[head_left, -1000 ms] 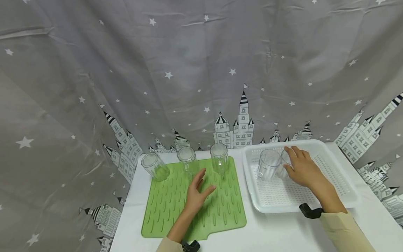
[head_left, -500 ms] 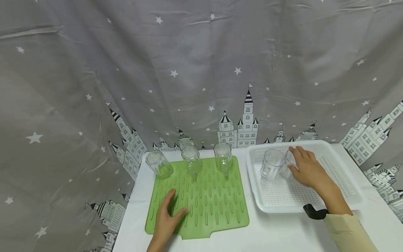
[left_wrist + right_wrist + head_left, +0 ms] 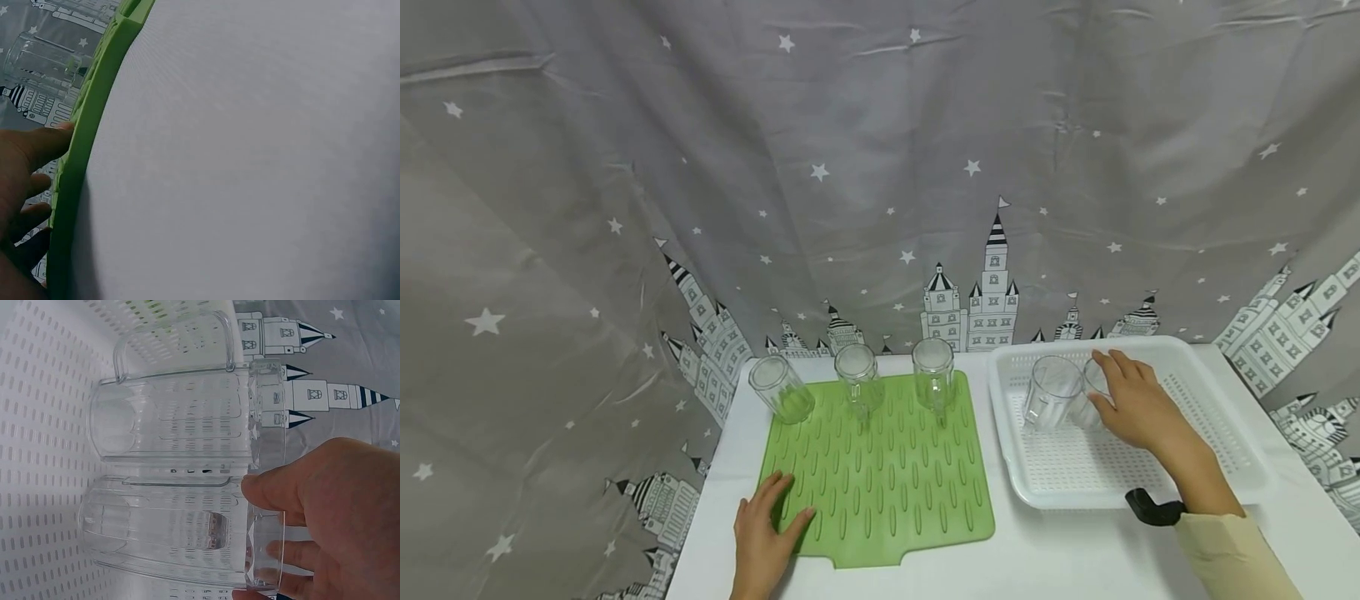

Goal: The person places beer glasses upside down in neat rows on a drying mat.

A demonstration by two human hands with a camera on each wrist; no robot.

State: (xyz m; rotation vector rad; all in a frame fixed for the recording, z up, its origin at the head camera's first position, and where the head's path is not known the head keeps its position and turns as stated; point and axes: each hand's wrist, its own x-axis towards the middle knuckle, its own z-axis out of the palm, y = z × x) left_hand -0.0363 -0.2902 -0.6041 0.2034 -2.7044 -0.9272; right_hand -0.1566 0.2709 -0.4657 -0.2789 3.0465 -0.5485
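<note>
Left hand at a green mat, right hand on a clear mug in a white basket.
The left hand's fingers are spread apart at the mat's near left corner, the thumb tip by its edge (whether it presses there, I cannot tell). Along the mat's far side stand a corner mug, a middle mug and a third mug, all clear. Across the white tabletop comes the perforated basket, with a neighbour mug inside, its handle to the left. Just right of it stands the clear mug, clamped near its top between the right hand's thumb and fingers. A beige sleeve covers that arm; behind hangs a grey curtain with stars and castles.
</note>
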